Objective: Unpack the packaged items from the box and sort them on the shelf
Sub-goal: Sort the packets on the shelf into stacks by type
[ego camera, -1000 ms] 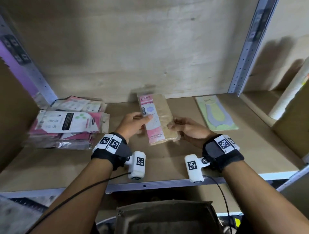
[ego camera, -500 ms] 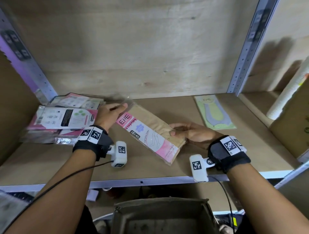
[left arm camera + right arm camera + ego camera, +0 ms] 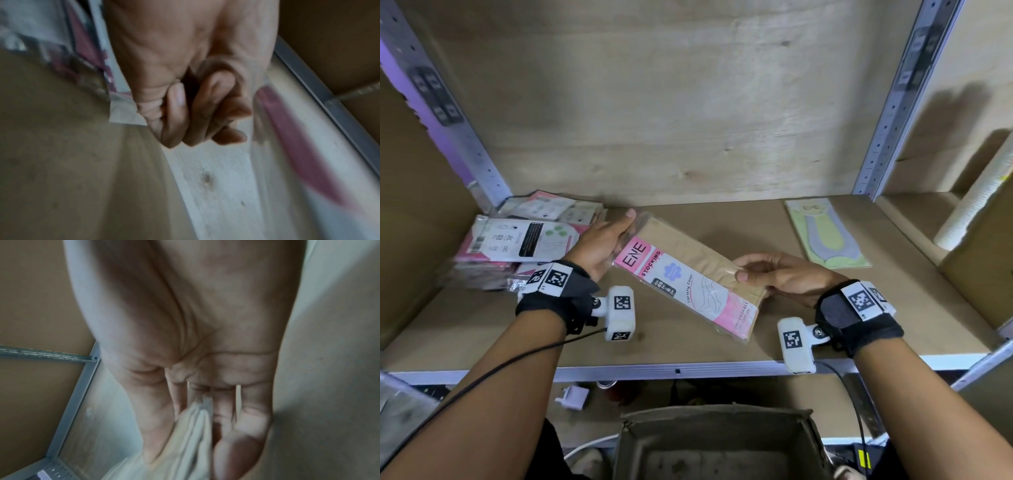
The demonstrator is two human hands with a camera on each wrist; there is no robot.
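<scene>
A flat pink and beige stocking pack [image 3: 688, 277] hangs slantwise just above the wooden shelf [image 3: 681, 349]. My left hand [image 3: 602, 243] grips its far left end, thumb laid along the edge. In the left wrist view the fingers [image 3: 185, 116] are curled and the pack [image 3: 287, 146] is a pink blur to the right. My right hand [image 3: 763, 277] pinches the pack's right edge, thumb on top. The right wrist view shows the pack's edge [image 3: 191, 426] between thumb and fingers. A pile of similar packs [image 3: 517, 240] lies at the shelf's left end, beside my left hand.
A green sock pack [image 3: 825, 233] lies flat at the shelf's back right. An open cardboard box [image 3: 715, 442] stands below the shelf's front edge. Metal uprights [image 3: 890, 113] frame the bay. A white roll [image 3: 976, 202] leans in the neighbouring bay on the right.
The stocking pack has turned from lengthwise to slanted and swung left. My left hand moved left toward the pile; my right hand stayed near the pack's right edge.
</scene>
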